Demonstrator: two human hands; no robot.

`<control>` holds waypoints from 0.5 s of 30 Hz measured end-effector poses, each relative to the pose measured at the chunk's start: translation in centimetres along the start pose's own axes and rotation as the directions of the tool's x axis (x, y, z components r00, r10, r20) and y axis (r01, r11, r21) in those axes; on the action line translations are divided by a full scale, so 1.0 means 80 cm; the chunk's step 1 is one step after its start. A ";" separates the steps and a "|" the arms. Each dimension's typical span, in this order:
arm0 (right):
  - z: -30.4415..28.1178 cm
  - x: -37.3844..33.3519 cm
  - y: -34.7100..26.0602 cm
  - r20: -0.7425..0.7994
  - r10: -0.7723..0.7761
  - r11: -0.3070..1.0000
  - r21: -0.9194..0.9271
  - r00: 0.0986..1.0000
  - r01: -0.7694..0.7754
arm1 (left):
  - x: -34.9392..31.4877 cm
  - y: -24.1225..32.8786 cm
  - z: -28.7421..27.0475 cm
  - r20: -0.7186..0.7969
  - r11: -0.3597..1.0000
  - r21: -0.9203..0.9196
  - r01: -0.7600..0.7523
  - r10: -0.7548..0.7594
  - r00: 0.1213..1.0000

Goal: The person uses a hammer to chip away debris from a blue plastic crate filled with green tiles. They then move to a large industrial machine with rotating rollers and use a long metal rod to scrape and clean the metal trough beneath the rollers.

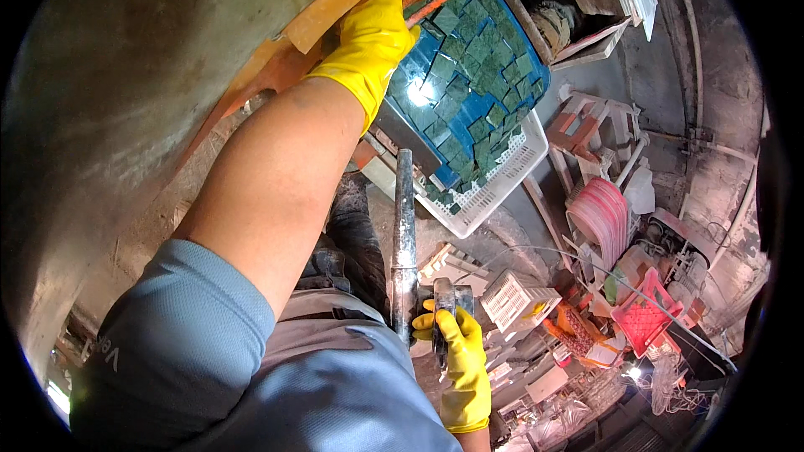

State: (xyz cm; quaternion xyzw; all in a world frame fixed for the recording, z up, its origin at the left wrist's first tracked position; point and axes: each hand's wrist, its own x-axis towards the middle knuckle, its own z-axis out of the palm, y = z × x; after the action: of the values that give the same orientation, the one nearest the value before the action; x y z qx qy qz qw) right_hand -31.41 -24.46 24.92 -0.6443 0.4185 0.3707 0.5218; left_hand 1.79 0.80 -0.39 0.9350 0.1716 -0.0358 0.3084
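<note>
Toward the top of the view, our left arm reaches up and away from the body, bare below a blue-grey sleeve, with the elbow only slightly bent. It ends in our left hand (pixel 373 42), covered by a creased yellow rubber glove and set against an orange-red bar (pixel 444 4); its fingertips are mostly hidden, so we cannot tell whether they close round the metal. Low down, near the body, our right hand (pixel 463 360) wears a matching glove and grasps a dark handle (pixel 443 318) with rounded ends, its fingers and thumb bent about it. Just beside that handle, left of it, a long metal pipe (pixel 404 234) points up the view, narrower toward its upper end and scuffed to a patchy grey.

Beyond the pipe we see flat green tiles (pixel 502 50), mostly squarish, overlapping and scattered across a glossy blue tray (pixel 477 106) that throws back a white glare. A white plastic basket (pixel 502 176), pierced with small holes, shows along the tray's near side. At our left swells a big curved vessel (pixel 126 75), smooth, dull and stained, edged with an orange rim (pixel 343 0). Well off to the right sits a ribbed pink coil (pixel 600 218).
</note>
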 end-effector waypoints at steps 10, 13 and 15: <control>0.001 0.003 -0.010 0.009 0.047 0.998 0.043 0.999 -0.048 | -0.004 0.001 -0.005 0.005 0.999 -0.037 -0.007 0.007 1.000; 0.001 0.003 -0.012 0.005 0.050 0.998 0.033 0.999 -0.050 | -0.003 -0.002 0.001 -0.049 0.999 -0.038 -0.024 0.023 0.999; 0.000 0.004 -0.012 0.009 0.045 0.998 0.035 0.999 -0.045 | -0.004 -0.003 0.000 -0.040 0.999 -0.042 -0.029 0.027 0.999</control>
State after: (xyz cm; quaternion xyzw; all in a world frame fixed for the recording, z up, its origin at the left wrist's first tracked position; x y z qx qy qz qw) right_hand -30.38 -24.38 25.01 -0.6239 0.4370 0.3776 0.5264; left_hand 1.43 0.90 -0.46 0.9311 0.1651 -0.0095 0.3251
